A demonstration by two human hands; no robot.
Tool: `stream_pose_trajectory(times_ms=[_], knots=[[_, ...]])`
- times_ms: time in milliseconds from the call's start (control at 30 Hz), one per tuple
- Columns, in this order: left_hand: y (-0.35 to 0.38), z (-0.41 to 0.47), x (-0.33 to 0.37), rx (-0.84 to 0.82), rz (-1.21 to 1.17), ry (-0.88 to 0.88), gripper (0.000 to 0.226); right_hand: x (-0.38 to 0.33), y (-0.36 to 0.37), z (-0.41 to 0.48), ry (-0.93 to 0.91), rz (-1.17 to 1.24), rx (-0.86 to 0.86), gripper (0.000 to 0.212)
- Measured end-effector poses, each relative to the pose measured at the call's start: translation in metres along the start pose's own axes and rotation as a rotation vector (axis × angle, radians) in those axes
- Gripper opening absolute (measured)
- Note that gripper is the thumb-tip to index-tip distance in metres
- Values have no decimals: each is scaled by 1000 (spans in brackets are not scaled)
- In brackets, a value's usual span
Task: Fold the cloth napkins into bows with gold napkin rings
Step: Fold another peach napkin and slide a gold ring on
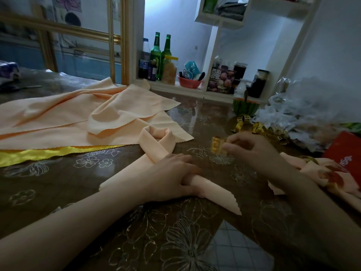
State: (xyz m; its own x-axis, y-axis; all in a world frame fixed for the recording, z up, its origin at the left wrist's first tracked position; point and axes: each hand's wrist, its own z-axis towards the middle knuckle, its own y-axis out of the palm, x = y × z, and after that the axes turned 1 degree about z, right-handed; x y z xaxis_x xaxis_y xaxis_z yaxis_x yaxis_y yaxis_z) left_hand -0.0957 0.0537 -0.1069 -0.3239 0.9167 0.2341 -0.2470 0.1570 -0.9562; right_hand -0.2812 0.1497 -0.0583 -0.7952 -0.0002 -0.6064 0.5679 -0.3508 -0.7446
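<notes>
**While the left hand (pixel 172 176) pins the folded napkin (pixel 154 147), the right hand (pixel 252 151) pinches a gold napkin ring (pixel 217 146)**

Where the two tails of the peach strip cross, the left hand lies over them on the tabletop (pixel 78 182). Its fingers are curled round the tail that runs toward the lower right and ends in a scalloped edge. Beyond the knuckles the strip bends into a closed loop. The other tail comes out from beneath the wrist toward the lower left.

The right hand is just right of the loop, and its thumb and fingertips pinch the ring. The ring is blurred, and it is clear of the napkin. Whether it touches the tabletop cannot be told.

Behind the loop, the loose peach cloths (pixel 78 114) lie rumpled and overlapping, and the loop rests against their near edge. They lie on a yellow satin cloth (pixel 39 155), which shows as a strip along their near edge on the left.

Past the right hand is a heap of gold rings (pixel 254 128). Near it is a halved watermelon (pixel 245 106) with a handle standing up in it. Crumpled clear plastic bags (pixel 312 98) fill the far right.

A red box (pixel 343 151) sits at the right edge, and beside it more peach napkins (pixel 322 173) lie next to the right forearm.

At the back, a white shelf (pixel 175 87) holds two green bottles (pixel 156 55) and a red bowl (pixel 189 82).
</notes>
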Motion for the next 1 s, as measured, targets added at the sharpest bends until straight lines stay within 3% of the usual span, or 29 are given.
stream_pose_trajectory(times_ms=[167,367,500,633,733,867,1000], knots=[[7,0,3,61,-36,-7,32,-11,15,-20,-72,52,-161,19],[16,3,-1,208,-180,-74,7,-3,23,-21,-182,-132,-145,21],[16,2,-3,265,-435,-163,13,0,23,-18,-117,4,-174,39],[14,0,0,333,-648,-182,18,6,37,-17,-107,-75,-54,13],[12,0,3,368,-654,-153,13,9,42,-16,-98,-88,-5,11],[12,-1,4,371,-594,-118,10,2,40,-17,-53,66,-77,21],[14,-2,3,390,-569,-94,21,-2,44,-18,-69,133,-63,18]])
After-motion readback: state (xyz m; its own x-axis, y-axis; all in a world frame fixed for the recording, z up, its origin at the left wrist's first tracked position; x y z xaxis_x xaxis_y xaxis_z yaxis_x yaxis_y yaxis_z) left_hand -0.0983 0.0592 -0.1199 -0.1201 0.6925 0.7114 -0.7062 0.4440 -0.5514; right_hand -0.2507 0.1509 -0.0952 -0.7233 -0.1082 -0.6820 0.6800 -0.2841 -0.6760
